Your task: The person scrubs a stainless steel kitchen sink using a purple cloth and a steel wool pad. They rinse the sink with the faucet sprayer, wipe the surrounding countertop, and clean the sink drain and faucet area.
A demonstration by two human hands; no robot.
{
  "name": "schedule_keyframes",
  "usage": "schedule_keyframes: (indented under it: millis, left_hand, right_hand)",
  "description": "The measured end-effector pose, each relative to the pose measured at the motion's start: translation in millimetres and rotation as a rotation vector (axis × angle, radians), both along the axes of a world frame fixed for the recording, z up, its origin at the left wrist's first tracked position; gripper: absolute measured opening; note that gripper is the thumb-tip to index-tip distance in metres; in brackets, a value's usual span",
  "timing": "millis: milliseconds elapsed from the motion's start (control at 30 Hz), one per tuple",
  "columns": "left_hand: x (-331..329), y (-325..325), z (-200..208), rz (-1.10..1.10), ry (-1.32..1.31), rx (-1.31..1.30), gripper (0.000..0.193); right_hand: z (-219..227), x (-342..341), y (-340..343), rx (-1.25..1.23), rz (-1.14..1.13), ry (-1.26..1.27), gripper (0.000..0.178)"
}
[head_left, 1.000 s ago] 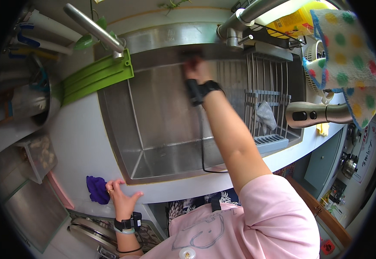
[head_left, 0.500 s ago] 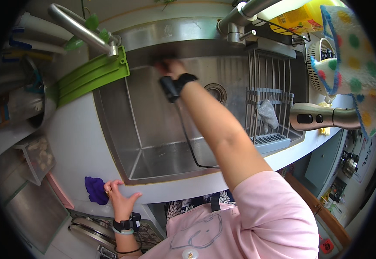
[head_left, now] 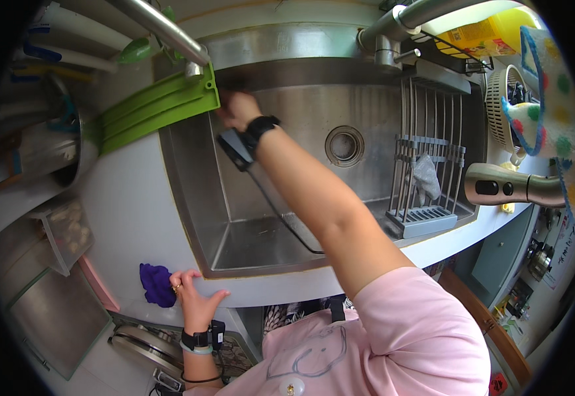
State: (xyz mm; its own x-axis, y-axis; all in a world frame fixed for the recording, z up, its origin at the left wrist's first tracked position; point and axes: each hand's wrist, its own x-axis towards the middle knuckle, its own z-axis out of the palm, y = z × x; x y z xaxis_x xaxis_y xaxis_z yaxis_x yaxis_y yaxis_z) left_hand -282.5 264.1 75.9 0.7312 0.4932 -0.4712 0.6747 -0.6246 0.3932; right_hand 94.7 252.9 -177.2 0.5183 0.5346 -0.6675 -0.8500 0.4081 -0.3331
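My right hand (head_left: 240, 110) reaches deep into the steel sink (head_left: 287, 105), at its far left wall beside the green ridged board (head_left: 159, 109). Its fingers curl against the metal around something dark and blurred that I cannot make out. Near the sink's front left corner, my left hand (head_left: 196, 294) rests on the white counter edge. Its fingers are bent but apart, with the thumb stretched out to the right. A crumpled purple cloth (head_left: 157, 285) lies against the left fingertips, and the hand does not grasp it.
A grey drying rack (head_left: 426, 221) with a grey cloth (head_left: 426, 178) hangs over the sink's right side, past the drain (head_left: 345, 146). The faucet (head_left: 388, 51) stands behind. A metal spout (head_left: 162, 30) overhangs the board. A silver-handled appliance (head_left: 499, 185) lies at the right.
My right hand has moved left along the sink's far side, up against the left wall by the green board. The view has shifted slightly left. My left hand stays beside the purple cloth.
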Motion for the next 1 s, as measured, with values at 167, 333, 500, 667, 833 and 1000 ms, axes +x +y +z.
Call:
schedule_keyframes:
  millis: [167,333,500,667,833,1000]
  left_hand:
    - [0,-1,-1,0.026,0.029,0.011,0.079]
    - [-1,-2,0,0.009,0.005,0.021,0.079]
    - [0,-2,0,0.019,0.016,0.016,0.079]
    - [-5,-1,-3,0.047,-0.01,-0.015,0.078]
    - [-8,1,-4,0.061,-0.029,-0.029,0.077]
    - [-6,0,-3,0.042,-0.036,-0.018,0.078]
  right_hand:
    - [35,1,26,-0.051,0.153,0.033,0.011]
    - [87,-3,17,0.386,0.013,-0.135,0.013]
    - [90,-11,22,0.326,-0.12,-0.126,0.022]
    - [100,6,-33,0.158,-0.139,-0.205,0.017]
    - [118,12,-67,0.065,-0.464,-0.141,0.018]
    - [100,-12,17,0.172,-0.166,-0.145,0.024]
